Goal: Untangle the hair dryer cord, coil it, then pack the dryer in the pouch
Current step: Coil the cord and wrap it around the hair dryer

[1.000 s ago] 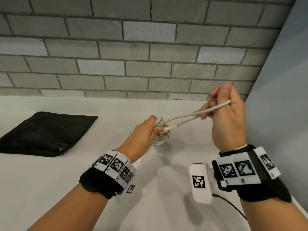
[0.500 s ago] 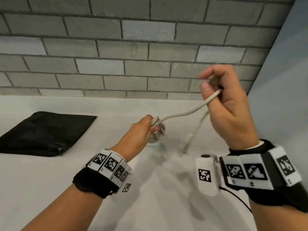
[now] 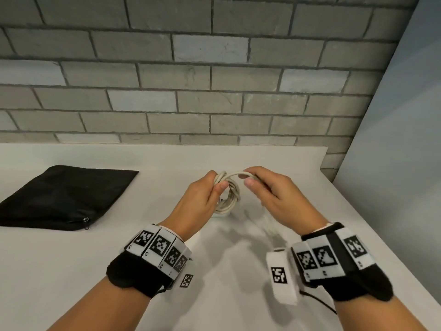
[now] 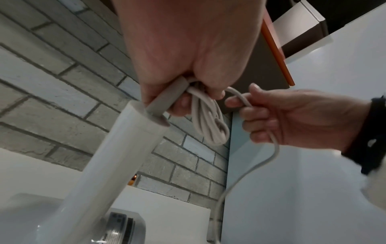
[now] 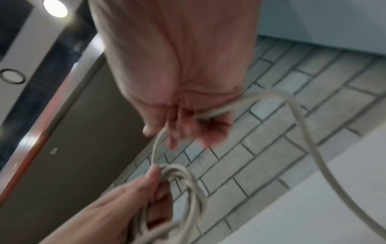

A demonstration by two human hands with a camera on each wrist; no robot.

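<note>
My left hand (image 3: 210,189) grips a bundle of off-white cord loops (image 3: 229,194) above the white counter, and in the left wrist view it also holds the grey cord boot where the cord meets the white hair dryer handle (image 4: 117,156). The dryer hangs below that hand, with its head near the counter. My right hand (image 3: 260,185) pinches the free cord (image 5: 303,132) close beside the coil (image 4: 211,120), and the rest of the cord trails down from it. The black zip pouch (image 3: 62,199) lies flat at the left of the counter. In the head view my left hand hides most of the dryer.
A grey brick wall (image 3: 191,80) runs behind the white counter (image 3: 95,271). A pale blue panel (image 3: 393,151) closes off the right side, close to my right arm. A black cable (image 3: 319,304) trails from my right wrist band.
My right hand has come down and left from its raised spot, bringing the cord over to the coil in my left hand. The free end no longer dangles between the hands.
</note>
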